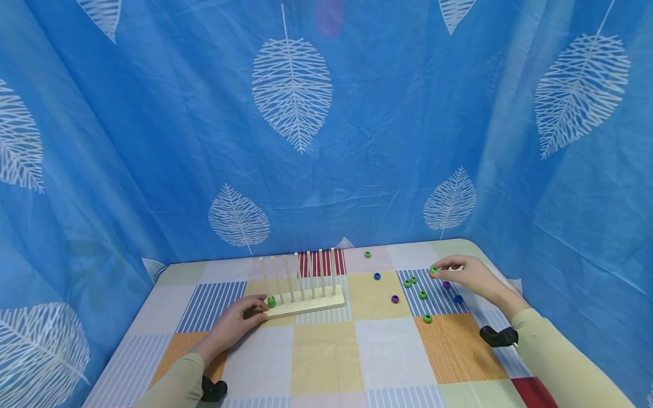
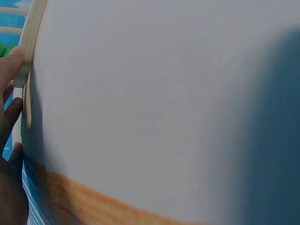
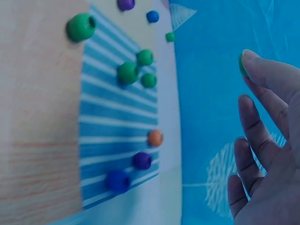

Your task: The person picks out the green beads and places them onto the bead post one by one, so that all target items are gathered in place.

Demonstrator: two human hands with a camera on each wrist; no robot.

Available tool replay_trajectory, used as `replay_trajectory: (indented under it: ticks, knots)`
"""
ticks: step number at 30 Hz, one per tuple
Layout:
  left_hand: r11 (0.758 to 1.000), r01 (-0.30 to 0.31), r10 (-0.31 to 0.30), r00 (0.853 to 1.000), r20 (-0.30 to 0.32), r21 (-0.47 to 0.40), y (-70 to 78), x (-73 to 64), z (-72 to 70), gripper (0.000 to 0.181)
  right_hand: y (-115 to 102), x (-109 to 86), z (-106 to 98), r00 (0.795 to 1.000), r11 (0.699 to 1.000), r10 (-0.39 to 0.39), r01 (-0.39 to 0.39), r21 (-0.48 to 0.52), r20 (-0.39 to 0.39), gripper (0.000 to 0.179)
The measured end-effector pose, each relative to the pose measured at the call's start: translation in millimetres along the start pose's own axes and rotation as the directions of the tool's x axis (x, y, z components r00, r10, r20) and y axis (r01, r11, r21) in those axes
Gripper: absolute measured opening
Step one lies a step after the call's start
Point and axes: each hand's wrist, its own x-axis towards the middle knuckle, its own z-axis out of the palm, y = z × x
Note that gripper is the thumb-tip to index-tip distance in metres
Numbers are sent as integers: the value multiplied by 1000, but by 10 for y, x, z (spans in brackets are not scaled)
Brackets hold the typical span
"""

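A wooden peg rack [image 1: 311, 306] with a row of upright pegs stands on the table, left of centre. Green beads [image 1: 271, 302] are stacked low on its leftmost peg. My left hand [image 1: 236, 321] grips the rack's left end between thumb and fingers; the left wrist view shows the thumb [image 2: 13, 58] against the wood. Over the table's right side, my right hand [image 1: 471, 276] pinches a green bead [image 1: 434, 270] between thumb and index finger, mostly hidden in the right wrist view. Below it, an orange bead [image 3: 155, 138] lies on the striped patch.
Loose beads lie around the right hand: several green ones [image 1: 423, 294], purple ones [image 1: 395, 299] and blue ones [image 1: 458, 298]. A green bead [image 1: 368, 254] sits near the table's back edge. Blue leaf-patterned curtains [image 1: 357, 141] enclose the table behind and at both sides.
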Motion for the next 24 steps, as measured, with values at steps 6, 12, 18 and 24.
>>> replay_trajectory:
  ticks: [6,12,18,24]
  knots:
    - [1000,-1,1,1000,1,-4,-9,0,4,8,-212,46,-54,997,997,-76,76,-15,12,40]
    - [1000,-6,6,1000,-3,2,-8,2,2,8,-488,82,-90,990,990,-140,141,-27,30,39]
    - [1000,-4,4,1000,-5,2,-12,0,7,8,-672,147,-65,985,984,-166,169,-55,54,35]
    - [1000,-5,5,1000,-8,2,-8,-6,9,8,-801,233,-18,975,977,-211,213,-15,69,32]
